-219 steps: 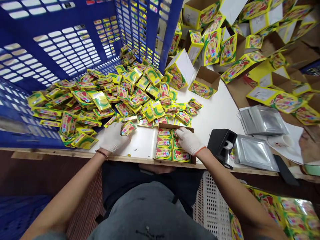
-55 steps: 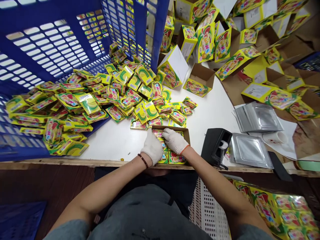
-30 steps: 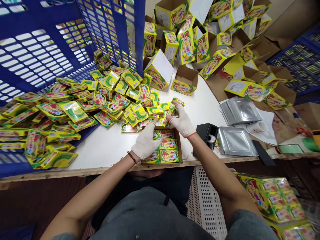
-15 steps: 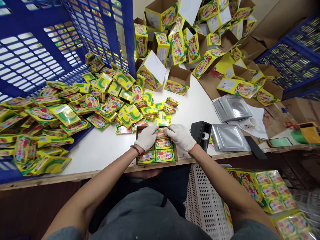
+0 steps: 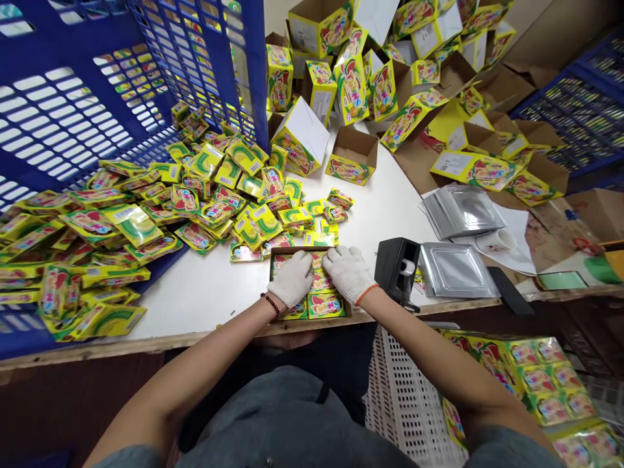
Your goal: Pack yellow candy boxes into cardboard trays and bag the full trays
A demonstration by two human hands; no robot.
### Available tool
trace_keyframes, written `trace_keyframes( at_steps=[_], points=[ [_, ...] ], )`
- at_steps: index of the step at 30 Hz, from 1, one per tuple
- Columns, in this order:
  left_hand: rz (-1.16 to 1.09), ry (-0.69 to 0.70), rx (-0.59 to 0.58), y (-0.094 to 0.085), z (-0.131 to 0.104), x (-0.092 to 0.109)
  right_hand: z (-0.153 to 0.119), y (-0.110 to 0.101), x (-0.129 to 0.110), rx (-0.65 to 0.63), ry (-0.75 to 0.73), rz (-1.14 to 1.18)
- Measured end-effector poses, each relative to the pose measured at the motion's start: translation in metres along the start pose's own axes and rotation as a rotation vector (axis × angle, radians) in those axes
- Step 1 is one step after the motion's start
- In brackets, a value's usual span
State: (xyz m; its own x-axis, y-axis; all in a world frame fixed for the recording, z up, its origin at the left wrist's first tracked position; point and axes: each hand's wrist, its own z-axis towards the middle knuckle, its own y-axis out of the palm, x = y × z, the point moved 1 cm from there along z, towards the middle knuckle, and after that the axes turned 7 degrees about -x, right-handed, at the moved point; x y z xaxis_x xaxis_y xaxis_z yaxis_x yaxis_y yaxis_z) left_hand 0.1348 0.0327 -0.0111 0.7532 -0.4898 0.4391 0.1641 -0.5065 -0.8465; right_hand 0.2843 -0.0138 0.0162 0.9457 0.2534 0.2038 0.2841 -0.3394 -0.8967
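On the table edge in front of me sits an open display box (image 5: 348,311) with small yellow-green candy packets (image 5: 325,305) laid in rows. My left hand (image 5: 292,279), in a white knit glove, rests over the box's left half, its fingers bent down onto the packets and partly hidden. The gloved right hand (image 5: 350,273) lies across the box's right rim, fingertips on a packet in the far row. Neither hand visibly lifts anything. Just beyond the box, loose packets (image 5: 256,225) form a heap spreading left.
A blue crate (image 5: 251,78) lies on its side at left, packets spilling out. Empty yellow cartons (image 5: 351,156) are piled at the back. To the right stand a black tape dispenser (image 5: 394,260) and silver trays (image 5: 455,270). A white basket (image 5: 402,383) is below the table.
The packet that both hands held over the far right of the box now lies down in it. My hands have spread slightly and settled lower. The view has shifted a little left.
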Motion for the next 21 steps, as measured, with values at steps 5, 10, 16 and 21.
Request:
trace_keyframes(
  at_steps=[5,10,16,21],
  points=[
    [0.083,0.076,-0.062,0.006,-0.001,0.006,0.014,-0.018,-0.006,-0.196,-0.029,0.066],
    [0.092,0.146,-0.012,-0.012,-0.013,-0.001,0.033,-0.034,0.005,-0.298,-0.059,0.114],
    [-0.174,-0.299,0.562,-0.048,-0.009,-0.076,0.067,-0.045,-0.003,0.011,-0.060,0.420],
    [-0.277,-0.514,0.600,-0.043,0.013,-0.112,0.134,-0.052,-0.043,0.145,0.098,0.666]
  ],
)
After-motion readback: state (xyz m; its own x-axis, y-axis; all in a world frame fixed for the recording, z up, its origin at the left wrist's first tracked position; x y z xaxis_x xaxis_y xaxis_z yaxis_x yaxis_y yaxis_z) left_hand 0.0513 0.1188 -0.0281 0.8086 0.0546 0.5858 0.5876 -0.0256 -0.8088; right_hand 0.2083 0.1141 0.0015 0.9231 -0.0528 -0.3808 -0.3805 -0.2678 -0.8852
